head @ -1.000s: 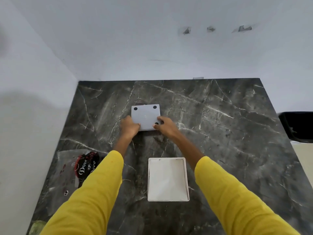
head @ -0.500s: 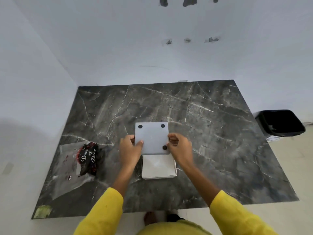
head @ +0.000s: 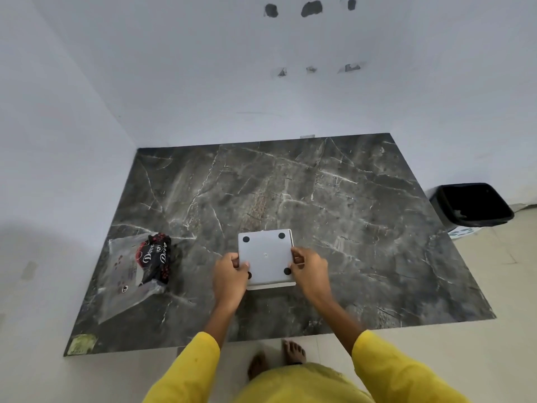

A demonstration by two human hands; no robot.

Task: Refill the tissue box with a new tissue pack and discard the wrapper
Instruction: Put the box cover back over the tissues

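Observation:
A flat grey base panel (head: 266, 257) with black round feet lies over the white tissue box (head: 271, 285), of which only a thin white front edge shows. My left hand (head: 231, 274) grips the panel's left edge. My right hand (head: 309, 269) grips its right edge. A clear plastic wrapper (head: 128, 274) with a dark red and black printed label lies crumpled on the marble tabletop (head: 319, 199), to the left of my hands. The tissues inside the box are hidden.
A black open bin (head: 472, 206) stands on the floor past the table's right edge. White walls close the table's left and far sides. A small green patch (head: 81, 343) sits at the near left corner. My bare feet (head: 276, 359) show below the table's front edge.
Both hands carried the grey panel from the far side of the table toward me and brought it down over the open white box. The view has pulled back.

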